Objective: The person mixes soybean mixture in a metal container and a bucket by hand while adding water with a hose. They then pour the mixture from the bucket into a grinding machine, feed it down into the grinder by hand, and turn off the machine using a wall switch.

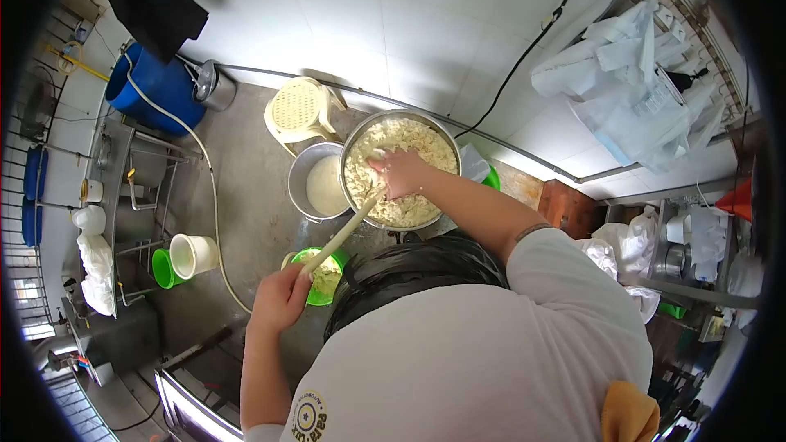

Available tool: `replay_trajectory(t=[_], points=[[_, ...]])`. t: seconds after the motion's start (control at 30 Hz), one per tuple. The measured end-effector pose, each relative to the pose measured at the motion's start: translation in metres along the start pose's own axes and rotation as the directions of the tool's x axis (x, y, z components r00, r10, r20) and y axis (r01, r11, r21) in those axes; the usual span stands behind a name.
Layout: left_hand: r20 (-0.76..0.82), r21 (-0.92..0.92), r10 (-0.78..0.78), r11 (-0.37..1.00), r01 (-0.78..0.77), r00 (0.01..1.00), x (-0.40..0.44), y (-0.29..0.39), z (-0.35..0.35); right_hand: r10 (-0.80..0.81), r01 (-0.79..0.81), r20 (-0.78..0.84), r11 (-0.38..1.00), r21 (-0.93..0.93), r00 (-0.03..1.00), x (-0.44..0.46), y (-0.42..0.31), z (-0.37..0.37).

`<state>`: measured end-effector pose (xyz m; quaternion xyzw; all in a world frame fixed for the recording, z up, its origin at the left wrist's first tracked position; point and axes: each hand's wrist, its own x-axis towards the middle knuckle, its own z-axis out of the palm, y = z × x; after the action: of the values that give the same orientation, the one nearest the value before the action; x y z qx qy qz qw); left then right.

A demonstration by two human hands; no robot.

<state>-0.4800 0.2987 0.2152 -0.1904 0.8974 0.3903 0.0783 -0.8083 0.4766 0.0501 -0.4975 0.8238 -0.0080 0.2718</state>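
My left hand (282,295) is closed around the upper end of a long pale wooden stick (340,235). The stick slants up to the right, over the rim of a large metal pot (452,141), and its lower end goes into a crumbly, pale yellow-white mass (413,133) filling the pot. Inside the pot, my right hand (403,173) presses into that mass beside the stick's lower end. Its fingers are bent and partly hidden, with whitish bits on them; what they grip I cannot make out. Below the stick, a green bucket (315,299) contains more of the pale mass.
Left of the large pot stands a metal pot (300,176) with cloudy pale liquid, and behind it a cream plastic stool (296,106). A hose (214,196) crosses the floor near a white bucket (196,258) and a blue barrel (155,90). Plastic bags (630,82) hang right.
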Motion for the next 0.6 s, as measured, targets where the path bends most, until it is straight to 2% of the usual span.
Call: replay_trajectory(t=[0.1, 0.2, 0.3, 0.37, 0.4, 0.47, 0.5, 0.53, 0.57, 0.6], points=[[0.003, -0.048, -0.093, 0.995, 0.093, 0.996, -0.014, 0.005, -0.004, 0.018, -0.020, -0.062, 0.999, -0.028, 0.998, 0.025, 0.003, 0.011], [-0.015, -0.106, -0.066, 0.992, 0.064, 0.998, -0.009, 0.008, -0.006, 0.104, -0.105, -0.012, 0.990, -0.093, 0.994, 0.060, 0.014, 0.028], [-0.016, -0.160, -0.019, 0.987, 0.016, 1.000, 0.011, 0.002, -0.009, 0.117, -0.117, -0.092, 0.993, 0.005, 0.989, 0.068, 0.018, 0.023], [-0.054, -0.148, -0.011, 0.989, 0.003, 0.998, 0.035, -0.005, -0.021, 0.105, -0.102, 0.112, 0.994, -0.032, 0.988, 0.065, 0.016, -0.002], [-0.116, -0.181, -0.035, 0.983, 0.013, 0.993, 0.048, -0.007, -0.026, 0.116, -0.113, 0.110, 0.993, -0.035, 0.987, 0.063, 0.016, -0.007], [-0.269, -0.260, -0.029, 0.965, -0.043, 0.963, 0.083, -0.012, -0.032, 0.052, -0.067, 0.158, 0.993, 0.097, 0.986, 0.060, 0.023, -0.013], [-0.331, -0.304, -0.008, 0.947, -0.099, 0.943, 0.105, -0.019, -0.031, 0.061, -0.078, 0.162, 0.992, 0.096, 0.985, 0.058, 0.027, -0.008], [-0.390, -0.344, 0.008, 0.926, -0.154, 0.921, 0.128, -0.027, -0.028, 0.028, -0.052, 0.133, 0.982, 0.184, 0.991, 0.058, 0.033, 0.003], [-0.381, -0.351, 0.013, 0.923, -0.158, 0.925, 0.148, -0.032, -0.026, -0.001, -0.025, 0.098, 0.963, 0.269, 0.995, 0.055, 0.038, 0.010], [-0.384, -0.296, 0.009, 0.946, -0.133, 0.923, 0.166, -0.036, -0.023, 0.012, -0.040, 0.105, 0.962, 0.271, 0.994, 0.035, 0.030, 0.003]])
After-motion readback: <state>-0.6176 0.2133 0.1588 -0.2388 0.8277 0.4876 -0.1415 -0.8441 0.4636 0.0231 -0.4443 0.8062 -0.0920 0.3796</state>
